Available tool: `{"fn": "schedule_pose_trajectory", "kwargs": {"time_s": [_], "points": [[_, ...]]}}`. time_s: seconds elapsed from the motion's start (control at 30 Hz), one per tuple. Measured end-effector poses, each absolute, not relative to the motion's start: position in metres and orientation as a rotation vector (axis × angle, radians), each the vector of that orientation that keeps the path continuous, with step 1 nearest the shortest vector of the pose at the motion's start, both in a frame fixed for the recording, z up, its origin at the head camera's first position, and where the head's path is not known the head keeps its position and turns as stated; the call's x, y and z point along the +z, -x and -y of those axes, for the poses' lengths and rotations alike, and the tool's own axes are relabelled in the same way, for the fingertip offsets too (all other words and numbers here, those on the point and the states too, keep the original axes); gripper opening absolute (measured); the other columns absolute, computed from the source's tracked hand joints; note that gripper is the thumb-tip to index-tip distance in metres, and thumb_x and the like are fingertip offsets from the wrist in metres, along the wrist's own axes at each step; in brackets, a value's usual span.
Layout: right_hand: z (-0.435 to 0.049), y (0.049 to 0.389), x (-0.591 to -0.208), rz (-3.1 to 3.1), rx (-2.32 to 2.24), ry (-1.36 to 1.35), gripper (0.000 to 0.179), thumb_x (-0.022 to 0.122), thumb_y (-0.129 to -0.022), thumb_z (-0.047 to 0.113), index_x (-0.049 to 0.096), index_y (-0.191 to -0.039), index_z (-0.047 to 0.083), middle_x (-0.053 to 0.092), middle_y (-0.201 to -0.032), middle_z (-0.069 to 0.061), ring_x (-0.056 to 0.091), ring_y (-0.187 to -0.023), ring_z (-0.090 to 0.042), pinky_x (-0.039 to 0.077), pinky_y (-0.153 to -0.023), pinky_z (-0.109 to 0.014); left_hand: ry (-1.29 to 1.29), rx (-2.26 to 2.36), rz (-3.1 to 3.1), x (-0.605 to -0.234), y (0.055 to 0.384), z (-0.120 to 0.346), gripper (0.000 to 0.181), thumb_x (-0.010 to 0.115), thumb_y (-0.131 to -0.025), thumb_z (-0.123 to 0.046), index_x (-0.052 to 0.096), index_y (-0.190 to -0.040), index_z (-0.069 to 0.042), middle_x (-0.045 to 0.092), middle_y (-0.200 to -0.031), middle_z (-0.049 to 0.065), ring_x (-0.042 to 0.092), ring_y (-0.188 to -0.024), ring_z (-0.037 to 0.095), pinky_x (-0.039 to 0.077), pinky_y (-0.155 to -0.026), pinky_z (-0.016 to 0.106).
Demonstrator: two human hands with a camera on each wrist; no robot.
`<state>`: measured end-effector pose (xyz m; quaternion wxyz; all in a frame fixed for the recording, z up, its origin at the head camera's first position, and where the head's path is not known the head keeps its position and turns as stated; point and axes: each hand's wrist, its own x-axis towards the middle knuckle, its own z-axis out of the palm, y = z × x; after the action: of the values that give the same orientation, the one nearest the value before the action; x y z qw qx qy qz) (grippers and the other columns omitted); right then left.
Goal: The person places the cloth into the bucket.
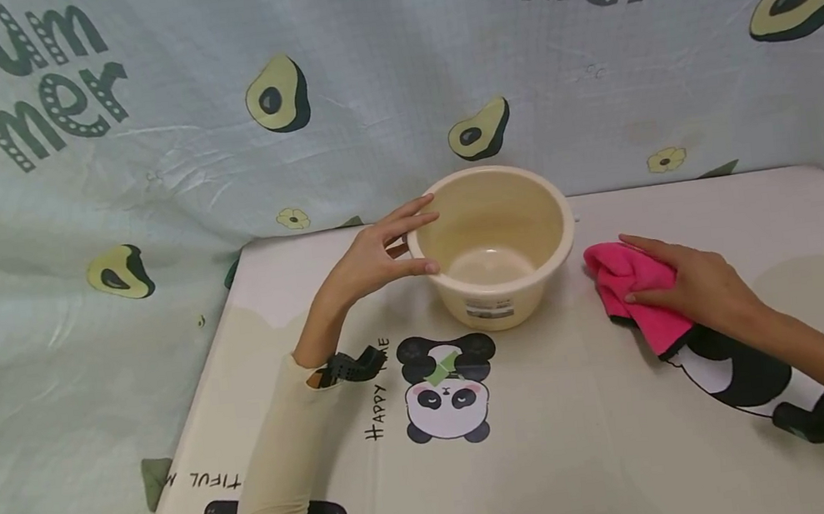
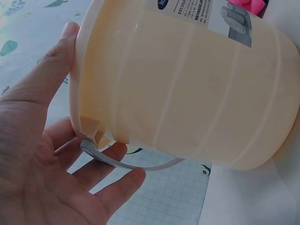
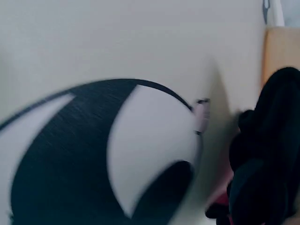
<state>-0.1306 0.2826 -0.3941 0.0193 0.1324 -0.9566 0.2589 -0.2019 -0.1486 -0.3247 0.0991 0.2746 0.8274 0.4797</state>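
A cream plastic bucket (image 1: 497, 281) stands upright near the far edge of the table, a label on its front. My left hand (image 1: 374, 257) holds its left rim, the thumb on the near side and fingers reaching over the far side. In the left wrist view, a grey handle (image 2: 159, 166) hangs by the fingers of the left hand (image 2: 56, 136). Right of the bucket, my right hand (image 1: 701, 285) grips a bunched pink cloth (image 1: 628, 268) with dark edging. The right wrist view is blurred; dark folds cover its right side and most of the cloth is hidden.
The table (image 1: 552, 443) has a pale cover printed with pandas and lettering. Behind it hangs a light curtain (image 1: 379, 84) with avocado prints, which also falls along the left side. A dark strap (image 1: 356, 366) sits at the left wrist.
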Motion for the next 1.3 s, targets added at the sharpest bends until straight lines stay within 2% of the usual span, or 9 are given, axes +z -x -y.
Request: {"fn": "schedule_pose_trajectory", "kwargs": {"time_s": [0.1,0.23,0.43,0.53,0.6,0.67,0.97,1.13,1.3], "points": [[-0.280,0.129,-0.385,2.896,0.776,-0.511,0.079,0.091,-0.077,0.020,0.048,-0.143,0.010,0.061,-0.116,-0.022,0.055,-0.087,-0.029,0.051,-0.056,-0.032,-0.800,1.406,-2.456,-0.325,0.203,0.148,0.070,0.086,-0.084,-0.018,0.056,-0.148,-0.016,0.034,-0.162,-0.017,0.038,-0.146,0.011,0.043,-0.114,0.039],[-0.277,0.127,-0.371,2.821,0.711,-0.607,0.064,0.092,-0.073,0.014,0.054,-0.124,0.010,0.058,-0.109,-0.013,0.052,-0.088,-0.024,0.051,-0.058,-0.034,-0.799,1.408,-2.457,-0.326,0.203,0.148,0.070,0.085,-0.084,-0.017,0.056,-0.148,-0.015,0.034,-0.162,-0.018,0.038,-0.146,0.011,0.043,-0.114,0.039],[-0.275,0.126,-0.353,2.789,0.720,-0.631,0.050,0.093,-0.073,0.018,0.068,-0.116,0.019,0.063,-0.122,-0.013,0.058,-0.111,-0.032,0.060,-0.080,-0.042,-0.804,1.420,-2.447,-0.327,0.203,0.148,0.071,0.086,-0.084,-0.018,0.056,-0.148,-0.016,0.035,-0.161,-0.018,0.038,-0.145,0.010,0.042,-0.115,0.039],[-0.275,0.127,-0.344,2.787,0.714,-0.607,0.048,0.093,-0.073,0.022,0.074,-0.117,0.020,0.066,-0.124,-0.012,0.061,-0.115,-0.034,0.055,-0.083,-0.020,-0.798,1.411,-2.458,-0.327,0.203,0.148,0.070,0.086,-0.084,-0.019,0.056,-0.148,-0.017,0.034,-0.161,-0.018,0.038,-0.145,0.010,0.042,-0.115,0.039],[-0.276,0.127,-0.338,2.781,0.709,-0.607,0.048,0.094,-0.072,0.022,0.076,-0.116,0.018,0.067,-0.125,-0.014,0.061,-0.117,-0.037,0.050,-0.085,-0.013,-0.797,1.411,-2.460,-0.327,0.204,0.148,0.071,0.086,-0.084,-0.018,0.056,-0.148,-0.017,0.034,-0.162,-0.017,0.037,-0.146,0.011,0.043,-0.114,0.039],[-0.277,0.126,-0.332,2.774,0.701,-0.593,0.047,0.094,-0.071,0.022,0.078,-0.115,0.018,0.068,-0.125,-0.013,0.062,-0.117,-0.035,0.036,-0.080,-0.001,-0.797,1.416,-2.456,-0.327,0.204,0.148,0.071,0.086,-0.084,-0.016,0.055,-0.148,-0.016,0.034,-0.163,-0.015,0.036,-0.147,0.012,0.043,-0.115,0.040],[-0.280,0.122,-0.314,2.747,0.663,-0.575,0.051,0.098,-0.064,0.018,0.079,-0.110,0.016,0.067,-0.124,-0.015,0.062,-0.113,-0.035,0.031,-0.078,0.001,-0.799,1.437,-2.443,-0.328,0.203,0.148,0.070,0.085,-0.084,-0.016,0.056,-0.148,-0.015,0.035,-0.162,-0.016,0.036,-0.147,0.010,0.042,-0.115,0.039],[-0.281,0.122,-0.308,2.749,0.614,-0.579,0.053,0.099,-0.061,0.018,0.078,-0.110,0.015,0.065,-0.126,-0.017,0.060,-0.117,-0.037,0.025,-0.078,0.007,-0.806,1.423,-2.458,-0.329,0.204,0.149,0.070,0.085,-0.085,-0.018,0.056,-0.148,-0.016,0.035,-0.162,-0.017,0.035,-0.147,0.009,0.042,-0.115,0.038],[-0.280,0.122,-0.303,2.760,0.573,-0.558,0.055,0.099,-0.061,0.019,0.078,-0.111,0.015,0.064,-0.129,-0.018,0.059,-0.118,-0.039,0.028,-0.074,0.006,-0.810,1.440,-2.439,-0.330,0.204,0.148,0.070,0.085,-0.085,-0.016,0.056,-0.148,-0.015,0.035,-0.162,-0.015,0.036,-0.147,0.011,0.042,-0.115,0.038]]}}
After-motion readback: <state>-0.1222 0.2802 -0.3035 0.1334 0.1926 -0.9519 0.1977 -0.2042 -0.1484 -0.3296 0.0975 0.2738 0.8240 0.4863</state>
